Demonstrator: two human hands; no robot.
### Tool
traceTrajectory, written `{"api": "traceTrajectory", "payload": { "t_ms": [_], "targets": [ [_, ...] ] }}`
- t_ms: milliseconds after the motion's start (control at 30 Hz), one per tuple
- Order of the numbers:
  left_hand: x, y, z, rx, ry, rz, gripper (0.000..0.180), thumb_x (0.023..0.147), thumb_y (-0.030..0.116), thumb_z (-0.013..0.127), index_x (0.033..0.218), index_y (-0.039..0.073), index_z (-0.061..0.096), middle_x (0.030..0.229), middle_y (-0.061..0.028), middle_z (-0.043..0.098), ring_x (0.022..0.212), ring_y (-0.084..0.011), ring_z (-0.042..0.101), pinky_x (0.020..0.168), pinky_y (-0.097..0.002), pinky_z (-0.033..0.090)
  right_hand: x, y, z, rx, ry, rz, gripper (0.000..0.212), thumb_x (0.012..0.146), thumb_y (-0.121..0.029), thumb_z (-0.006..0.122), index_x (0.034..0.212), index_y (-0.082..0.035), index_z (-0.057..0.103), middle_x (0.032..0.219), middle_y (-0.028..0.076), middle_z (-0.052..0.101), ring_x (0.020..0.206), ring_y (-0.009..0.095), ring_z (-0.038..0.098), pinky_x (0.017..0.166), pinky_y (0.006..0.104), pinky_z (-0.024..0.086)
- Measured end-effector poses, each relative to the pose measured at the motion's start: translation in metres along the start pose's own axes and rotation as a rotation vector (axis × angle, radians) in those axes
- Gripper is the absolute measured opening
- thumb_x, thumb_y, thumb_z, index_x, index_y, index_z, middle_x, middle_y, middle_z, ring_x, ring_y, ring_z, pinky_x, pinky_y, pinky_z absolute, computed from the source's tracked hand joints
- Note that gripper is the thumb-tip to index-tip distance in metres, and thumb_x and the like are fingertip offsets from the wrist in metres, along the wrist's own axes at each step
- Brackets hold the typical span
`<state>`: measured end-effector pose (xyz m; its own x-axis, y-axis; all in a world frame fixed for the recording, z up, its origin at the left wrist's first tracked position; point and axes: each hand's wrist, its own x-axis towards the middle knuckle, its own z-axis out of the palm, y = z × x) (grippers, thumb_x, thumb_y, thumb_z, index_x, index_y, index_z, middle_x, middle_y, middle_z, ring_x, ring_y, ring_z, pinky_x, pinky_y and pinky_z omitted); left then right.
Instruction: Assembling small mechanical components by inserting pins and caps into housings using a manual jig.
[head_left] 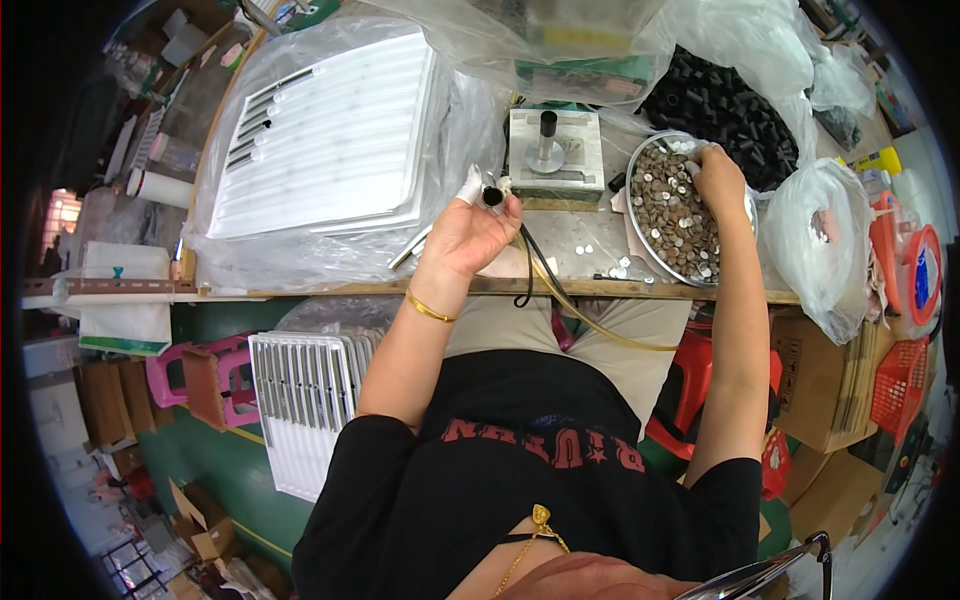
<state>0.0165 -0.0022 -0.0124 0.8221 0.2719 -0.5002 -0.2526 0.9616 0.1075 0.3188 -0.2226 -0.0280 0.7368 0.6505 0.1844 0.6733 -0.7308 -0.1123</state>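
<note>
My left hand (474, 235) is closed round a tube with a dark open end (492, 197), held up over the table's front part. White coverings wrap some of its fingertips. My right hand (720, 182) reaches over the rim of a round bowl (637, 222) with its fingers curled down among small round discs (675, 215), brown and silvery. What those fingertips pinch is hidden. Between the hands, farther back, a metal block fixture (582, 183) carries an upright post (547, 140) with a black top and a round base.
White ribbed trays (330, 150) lie on plastic at left, with several slim tubes (262, 120) in the top one. Black short tubes (725, 110) are heaped behind the bowl. Loose discs (622, 266) lie near the front edge. A plastic bag (822, 235) stands at right.
</note>
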Motion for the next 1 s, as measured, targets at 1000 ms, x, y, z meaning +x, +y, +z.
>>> {"api": "traceTrajectory", "payload": {
  "t_ms": [1000],
  "targets": [
    [-0.035,0.008,0.001,1.404,0.177,0.704,0.024,0.086,0.015,0.064,0.106,0.003,0.058,0.089,-0.0086,0.063,0.082,-0.0219,0.062,0.074,-0.0342,0.051,-0.053,0.007,-0.015,0.057,0.152,0.082,0.019,0.085,-0.019,0.059,0.1,-0.015,0.069,0.093,0.014,0.065,0.086,0.033,0.062,0.076,0.0405,0.048]
  ]
}}
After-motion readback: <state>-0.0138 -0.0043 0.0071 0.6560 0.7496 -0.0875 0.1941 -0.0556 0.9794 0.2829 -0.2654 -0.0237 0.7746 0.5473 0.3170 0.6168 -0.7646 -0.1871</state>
